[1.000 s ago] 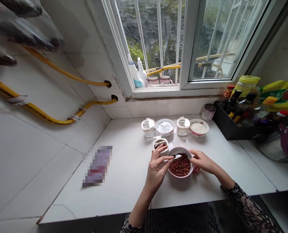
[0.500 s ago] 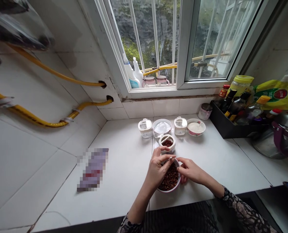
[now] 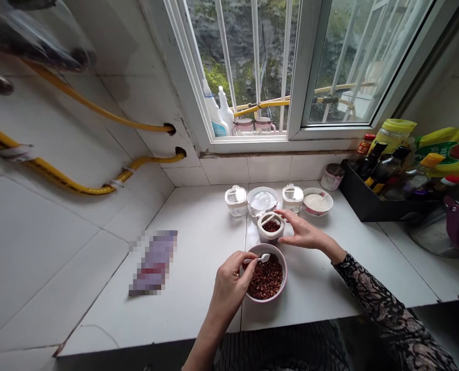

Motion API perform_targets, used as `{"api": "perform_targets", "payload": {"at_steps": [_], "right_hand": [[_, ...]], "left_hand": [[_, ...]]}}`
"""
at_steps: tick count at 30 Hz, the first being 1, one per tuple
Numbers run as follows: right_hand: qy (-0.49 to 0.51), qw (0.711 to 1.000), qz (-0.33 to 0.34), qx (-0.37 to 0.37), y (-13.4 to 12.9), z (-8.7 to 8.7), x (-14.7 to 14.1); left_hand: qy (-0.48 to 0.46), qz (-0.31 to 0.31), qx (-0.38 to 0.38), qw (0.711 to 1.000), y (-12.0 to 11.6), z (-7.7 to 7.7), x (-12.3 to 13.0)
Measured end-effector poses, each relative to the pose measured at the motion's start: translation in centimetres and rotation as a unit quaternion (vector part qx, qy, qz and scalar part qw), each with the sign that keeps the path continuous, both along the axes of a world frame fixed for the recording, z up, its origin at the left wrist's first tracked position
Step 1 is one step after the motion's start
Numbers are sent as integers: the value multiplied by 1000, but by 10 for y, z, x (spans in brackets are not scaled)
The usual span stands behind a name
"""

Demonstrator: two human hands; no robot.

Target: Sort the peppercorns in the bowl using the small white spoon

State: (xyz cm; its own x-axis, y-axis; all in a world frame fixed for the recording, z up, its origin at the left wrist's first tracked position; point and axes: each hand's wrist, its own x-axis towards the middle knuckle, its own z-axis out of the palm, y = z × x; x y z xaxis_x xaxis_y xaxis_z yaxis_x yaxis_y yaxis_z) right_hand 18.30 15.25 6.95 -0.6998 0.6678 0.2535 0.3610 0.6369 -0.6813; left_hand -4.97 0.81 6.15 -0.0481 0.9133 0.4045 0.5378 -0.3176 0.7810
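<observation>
A small white spoon (image 3: 263,257) is pinched in my left hand (image 3: 233,277), over the left side of a bowl. The pink-rimmed bowl (image 3: 285,281) holds many dark red-brown dried pieces (image 3: 267,281). Just behind it stands a small clear container with a white rim (image 3: 270,236), its top open and similar red pieces (image 3: 271,225) inside. My right hand (image 3: 301,230) is at the right side of this container, thumb and fingers spread around its edge.
Behind are two lidded clear containers (image 3: 236,202) (image 3: 292,199), a bowl with a clear lid (image 3: 262,201) and a bowl of white powder (image 3: 318,201). A black box of bottles (image 3: 358,198) and a pot (image 3: 432,232) stand right. A blurred purple packet (image 3: 154,263) lies left.
My right hand has moved from the bowl's rim up to the small container. My left hand has drawn back to the left and lower, with the spoon now plainly seen over the bowl.
</observation>
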Motion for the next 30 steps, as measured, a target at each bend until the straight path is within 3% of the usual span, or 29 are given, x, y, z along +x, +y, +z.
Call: {"api": "perform_targets", "payload": {"at_steps": [7, 20, 23, 27, 30], "right_hand": [[-10, 1000, 3, 0, 4, -2, -20], [0, 980, -199, 31, -12, -10, -20], [20, 978, -201, 59, -22, -6, -9], [90, 967, -199, 129, -53, -12, 17], [54, 981, -98, 160, -79, -25, 25]], "left_hand": [[33, -5, 11, 999, 0, -3, -6], [110, 22, 35, 993, 9, -15, -12], [103, 20, 38, 994, 10, -14, -12], [103, 19, 30, 994, 10, -13, -13], [114, 13, 25, 993, 12, -12, -16]]}}
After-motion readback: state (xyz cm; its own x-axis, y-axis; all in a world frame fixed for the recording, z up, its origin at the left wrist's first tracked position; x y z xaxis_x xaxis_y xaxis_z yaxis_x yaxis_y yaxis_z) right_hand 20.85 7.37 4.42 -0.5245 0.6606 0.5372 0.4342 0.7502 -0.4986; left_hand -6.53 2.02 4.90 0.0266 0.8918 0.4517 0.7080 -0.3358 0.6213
